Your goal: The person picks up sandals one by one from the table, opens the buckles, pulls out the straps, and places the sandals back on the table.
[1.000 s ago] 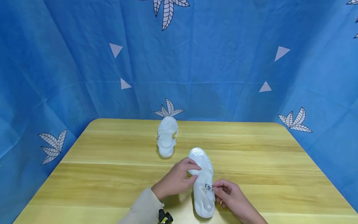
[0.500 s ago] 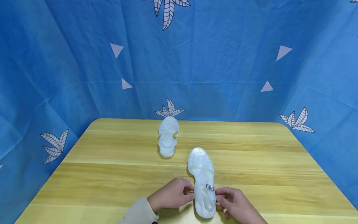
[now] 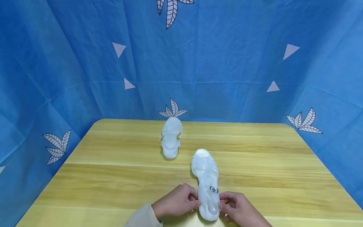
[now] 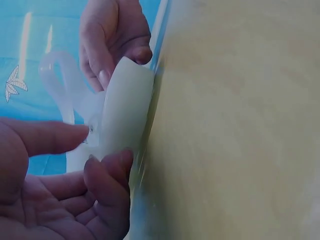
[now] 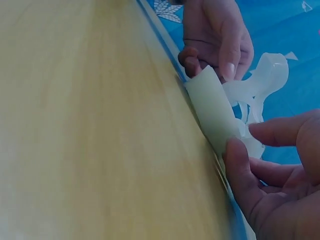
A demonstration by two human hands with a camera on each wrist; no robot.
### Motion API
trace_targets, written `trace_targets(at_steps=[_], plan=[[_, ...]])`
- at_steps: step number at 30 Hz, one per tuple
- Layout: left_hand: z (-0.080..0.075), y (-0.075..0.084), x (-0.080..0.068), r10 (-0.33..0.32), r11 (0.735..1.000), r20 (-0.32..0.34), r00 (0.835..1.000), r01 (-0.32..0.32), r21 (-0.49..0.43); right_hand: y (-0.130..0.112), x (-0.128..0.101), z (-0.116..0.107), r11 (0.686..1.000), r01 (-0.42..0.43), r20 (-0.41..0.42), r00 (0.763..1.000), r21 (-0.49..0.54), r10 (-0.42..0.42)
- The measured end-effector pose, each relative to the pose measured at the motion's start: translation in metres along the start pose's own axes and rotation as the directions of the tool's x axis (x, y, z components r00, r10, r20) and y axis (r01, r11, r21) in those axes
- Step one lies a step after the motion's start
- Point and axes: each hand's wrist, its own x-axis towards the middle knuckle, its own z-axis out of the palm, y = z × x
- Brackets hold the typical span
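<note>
A translucent white jelly sandal (image 3: 206,183) lies on the wooden table (image 3: 113,176) near the front edge, toe pointing toward the blue backdrop (image 3: 198,56) and heel toward the person; a small metal buckle (image 3: 214,189) sits on its strap, on the right side of the shoe; the person's left hand (image 3: 177,201) comes in from the left of the heel part and the right hand (image 3: 238,208) from the right, so the sandal sits squarely between the two; the left fingers are curled, with the thumb and fingertips pinching the sandal's left edge beside the strap; the left wrist view shows the thumb against the upper side and a fingertip against the pale sole (image 4: 122,115); the right fingers are curled likewise, pinching the right edge just below the buckle; in the right wrist view the thumb and a fingertip close on the sole's rim (image 5: 215,107) while the looped straps (image 5: 260,82) stand up beyond it; both hands touch the shoe at its rear half, the toe part lying free of them; a pale sleeve (image 3: 143,217) covers the left forearm; a second sandal (image 3: 171,137) of the same kind lies farther back on the table, well apart from the hands, toe toward the backdrop with its white leaf prints.
</note>
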Motion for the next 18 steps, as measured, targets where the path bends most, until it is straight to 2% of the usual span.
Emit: trace_targets(at_steps=[4, 7, 9, 12, 15, 18], plan=[[0.000, -0.001, 0.002, -0.021, 0.999, -0.032, 0.999, 0.019, -0.041, -0.002, 0.005, 0.001, 1.000, 0.017, -0.026, 1.000, -0.011, -0.017], [-0.001, -0.003, 0.004, -0.038, 0.991, -0.036, 0.999, 0.032, -0.131, -0.004, 0.011, 0.001, 1.000, 0.022, -0.047, 0.999, -0.009, -0.023], [-0.002, -0.005, 0.006, -0.060, 0.973, -0.033, 0.998, 0.051, -0.225, -0.005, 0.015, 0.001, 1.000, 0.012, -0.061, 0.998, 0.011, -0.011], [-0.005, -0.009, 0.010, -0.097, 0.932, -0.032, 0.995, 0.079, -0.353, -0.007, 0.024, 0.001, 0.999, -0.001, -0.084, 0.996, 0.047, 0.005], [-0.009, -0.012, 0.015, -0.127, 0.900, -0.051, 0.991, 0.094, -0.426, -0.009, 0.034, -0.001, 0.998, -0.001, -0.103, 0.995, 0.063, 0.007], [-0.013, -0.013, 0.020, -0.151, 0.882, -0.082, 0.985, 0.097, -0.461, -0.012, 0.044, -0.002, 0.997, -0.001, -0.123, 0.992, 0.079, 0.011]])
